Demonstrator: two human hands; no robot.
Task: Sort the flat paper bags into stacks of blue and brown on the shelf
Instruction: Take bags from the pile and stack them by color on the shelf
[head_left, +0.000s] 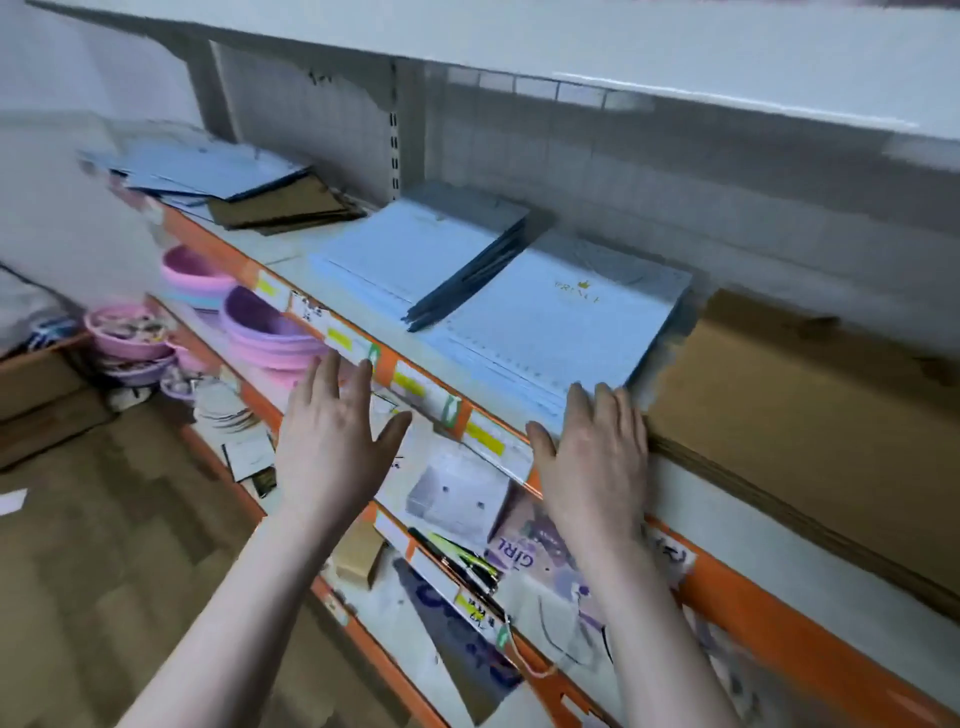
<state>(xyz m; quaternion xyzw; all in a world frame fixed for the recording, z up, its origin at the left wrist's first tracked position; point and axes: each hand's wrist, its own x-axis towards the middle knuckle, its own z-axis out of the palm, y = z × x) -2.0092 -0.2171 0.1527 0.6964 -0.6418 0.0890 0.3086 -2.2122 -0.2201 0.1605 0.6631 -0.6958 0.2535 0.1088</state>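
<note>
The near blue stack (550, 317) sits straight ahead of the right hand (592, 447), long axis running back into the shelf (727, 587). Fingertips probably touch its front edge, flat, nothing gripped. The left hand (337, 436) is spread, held left of that stack, empty.

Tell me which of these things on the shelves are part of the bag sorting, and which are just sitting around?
Part of the job:
- mixed pile of blue and brown bags, far left
- two blue bag stacks
- brown stack, beside the right hand

Just lying about:
- pink and purple bowls on the lower shelf
- pens
- "GIRL" printed bag
</note>
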